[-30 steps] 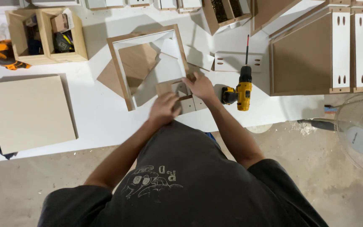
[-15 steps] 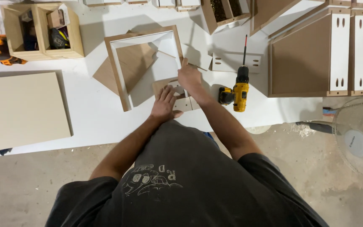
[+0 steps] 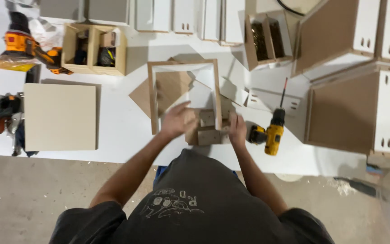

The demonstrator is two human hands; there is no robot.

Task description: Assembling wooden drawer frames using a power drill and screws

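1. A small stack of brown blocks is seen on the white table, at the near end of an open wooden frame, just in front of the person.
2. The left hand is held at the left side of the blocks, touching or just over them; its fingers are spread and blurred, and no firm grip can be made out.
3. The right hand is laid at the right side of the blocks, fingers close together and pointed away from the body; whether anything is pinched cannot be told.
4. The blocks are thus bracketed between the two hands, each about equally near.
5. The frame's long axis is run away from the body, its right rail passing just above the blocks.
6. A yellow drill is left on the table just right of the right hand, bit pointed away.
7. A pale square board is set well apart to the left.
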